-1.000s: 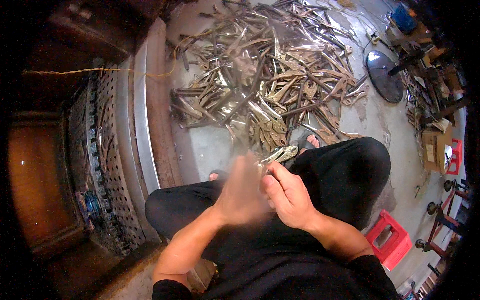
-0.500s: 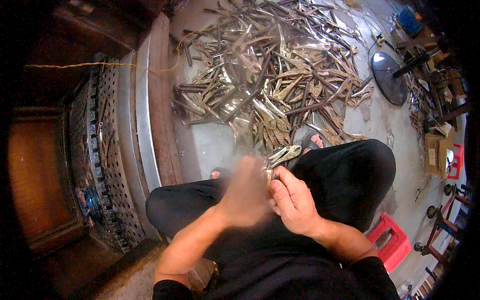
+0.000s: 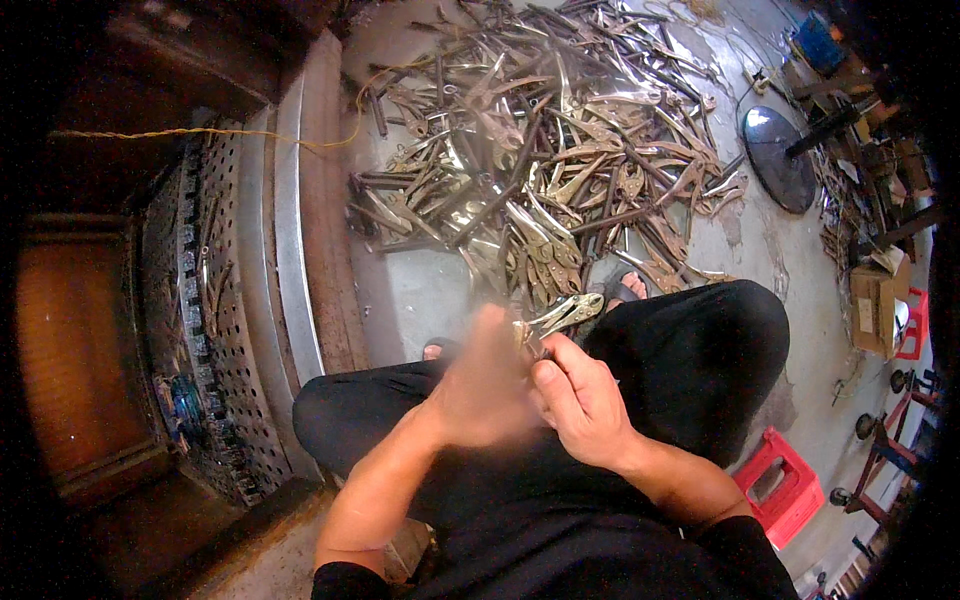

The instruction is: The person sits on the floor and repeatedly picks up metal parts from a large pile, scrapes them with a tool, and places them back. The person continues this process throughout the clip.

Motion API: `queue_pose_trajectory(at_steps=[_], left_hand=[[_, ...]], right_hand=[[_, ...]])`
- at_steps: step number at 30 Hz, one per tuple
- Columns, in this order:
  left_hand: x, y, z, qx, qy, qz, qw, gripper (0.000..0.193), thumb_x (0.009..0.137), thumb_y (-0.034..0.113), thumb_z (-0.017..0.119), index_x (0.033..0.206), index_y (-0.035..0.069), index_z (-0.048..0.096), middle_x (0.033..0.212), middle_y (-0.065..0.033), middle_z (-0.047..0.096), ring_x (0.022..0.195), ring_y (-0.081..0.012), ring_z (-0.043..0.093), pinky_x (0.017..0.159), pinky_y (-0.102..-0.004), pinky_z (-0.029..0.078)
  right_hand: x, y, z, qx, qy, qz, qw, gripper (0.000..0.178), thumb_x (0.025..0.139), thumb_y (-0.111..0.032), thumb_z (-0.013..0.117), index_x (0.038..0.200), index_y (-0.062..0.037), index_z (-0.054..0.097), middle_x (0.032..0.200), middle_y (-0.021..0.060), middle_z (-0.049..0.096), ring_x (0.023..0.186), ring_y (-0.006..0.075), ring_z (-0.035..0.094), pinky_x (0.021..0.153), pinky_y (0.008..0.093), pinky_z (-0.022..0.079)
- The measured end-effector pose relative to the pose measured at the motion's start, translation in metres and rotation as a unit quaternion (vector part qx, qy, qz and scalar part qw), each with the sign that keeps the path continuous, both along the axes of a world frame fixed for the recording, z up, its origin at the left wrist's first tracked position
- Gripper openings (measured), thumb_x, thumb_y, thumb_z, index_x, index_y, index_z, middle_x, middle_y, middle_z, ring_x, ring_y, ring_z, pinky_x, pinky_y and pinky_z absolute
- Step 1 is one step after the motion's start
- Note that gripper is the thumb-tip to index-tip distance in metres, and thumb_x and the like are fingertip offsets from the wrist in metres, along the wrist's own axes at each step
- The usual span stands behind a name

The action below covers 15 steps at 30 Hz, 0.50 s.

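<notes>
A pair of silvery locking pliers [image 3: 566,314] points away from me above my lap, its jaw end near my right foot. My right hand [image 3: 583,408] is closed at the near end of the pliers, thumb over bent fingers. Close against it, my left hand [image 3: 482,385] is smeared by motion, its fingers unclear. A small metal part shows between the two hands, too covered to name. Past my feet, a large pile of locking pliers and loose metal plier parts [image 3: 590,150] spreads over the floor.
On the left stands a bench with a perforated metal panel [image 3: 250,370], crossed by a yellow cord [image 3: 180,132]. A red plastic stool [image 3: 785,490] is beside my right leg. Farther right are a round black base [image 3: 778,160], a cardboard box [image 3: 878,305] and a wheeled frame [image 3: 890,440].
The pliers have shifted slightly, and the metal part between my hands shows at a different angle. My left hand is blurred in both frames; my right hand has barely moved.
</notes>
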State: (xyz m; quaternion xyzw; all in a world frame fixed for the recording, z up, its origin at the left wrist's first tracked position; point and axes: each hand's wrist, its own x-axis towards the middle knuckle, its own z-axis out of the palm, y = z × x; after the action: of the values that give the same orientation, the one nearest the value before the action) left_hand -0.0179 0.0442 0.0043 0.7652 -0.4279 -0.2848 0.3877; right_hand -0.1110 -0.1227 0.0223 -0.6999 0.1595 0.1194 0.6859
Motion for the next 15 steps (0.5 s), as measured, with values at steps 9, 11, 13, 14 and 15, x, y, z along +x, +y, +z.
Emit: queue_pose_trajectory(at_steps=[9, 11, 13, 14, 15], left_hand=[[-0.006, 0.007, -0.008, -0.07, -0.105, -0.001, 0.992, 0.089, 0.069, 0.008, 0.067, 0.142, -0.008, 0.018, 0.131, -0.0225, 0.045, 0.119, -0.0365, 0.048, 0.104, -0.0452, 0.035], [-0.001, -0.007, 0.01, -0.102, -0.092, 0.022, 0.99, 0.038, 0.075, 0.011, 0.066, 0.102, -0.002, 0.042, 0.104, -0.0191, 0.052, 0.1, -0.0356, 0.048, 0.087, -0.0452, 0.034], [0.001, -0.014, 0.018, -0.139, -0.076, 0.04, 0.987, 0.014, 0.079, 0.014, 0.065, 0.076, 0.002, 0.058, 0.086, -0.0169, 0.056, 0.086, -0.0345, 0.047, 0.076, -0.045, 0.033], [0.001, -0.015, 0.018, -0.144, -0.07, 0.041, 0.986, 0.014, 0.08, 0.014, 0.065, 0.076, 0.002, 0.058, 0.087, -0.0171, 0.055, 0.086, -0.0344, 0.047, 0.076, -0.0451, 0.033], [0.001, -0.015, 0.018, -0.146, -0.066, 0.043, 0.986, 0.015, 0.08, 0.015, 0.064, 0.078, 0.002, 0.058, 0.087, -0.0173, 0.055, 0.086, -0.0343, 0.047, 0.076, -0.0451, 0.033]], right_hand=[[-0.003, -0.006, 0.004, -0.021, -0.041, 0.032, 0.998, 0.036, 0.102, -0.025, 0.05, 0.128, -0.0004, 0.054, 0.093, 0.0241, 0.063, 0.085, 0.0399, 0.062, 0.071, 0.0435, 0.049], [-0.002, -0.006, 0.006, -0.013, -0.045, 0.029, 0.999, 0.042, 0.101, -0.024, 0.05, 0.136, -0.0005, 0.053, 0.1, 0.0292, 0.066, 0.091, 0.0457, 0.067, 0.076, 0.0464, 0.052], [-0.002, -0.004, 0.006, 0.012, -0.073, 0.015, 0.997, 0.033, 0.104, -0.024, 0.049, 0.127, -0.0012, 0.053, 0.089, 0.0179, 0.06, 0.08, 0.0311, 0.059, 0.068, 0.0375, 0.046], [-0.002, -0.003, 0.003, 0.027, -0.092, 0.007, 0.995, 0.025, 0.106, -0.024, 0.049, 0.116, -0.0016, 0.054, 0.078, 0.007, 0.055, 0.067, 0.0175, 0.051, 0.06, 0.0296, 0.041], [-0.002, -0.002, 0.002, 0.036, -0.103, 0.002, 0.994, 0.024, 0.107, -0.025, 0.048, 0.11, -0.0019, 0.054, 0.072, 0.0015, 0.052, 0.061, 0.0108, 0.046, 0.056, 0.0257, 0.038]])
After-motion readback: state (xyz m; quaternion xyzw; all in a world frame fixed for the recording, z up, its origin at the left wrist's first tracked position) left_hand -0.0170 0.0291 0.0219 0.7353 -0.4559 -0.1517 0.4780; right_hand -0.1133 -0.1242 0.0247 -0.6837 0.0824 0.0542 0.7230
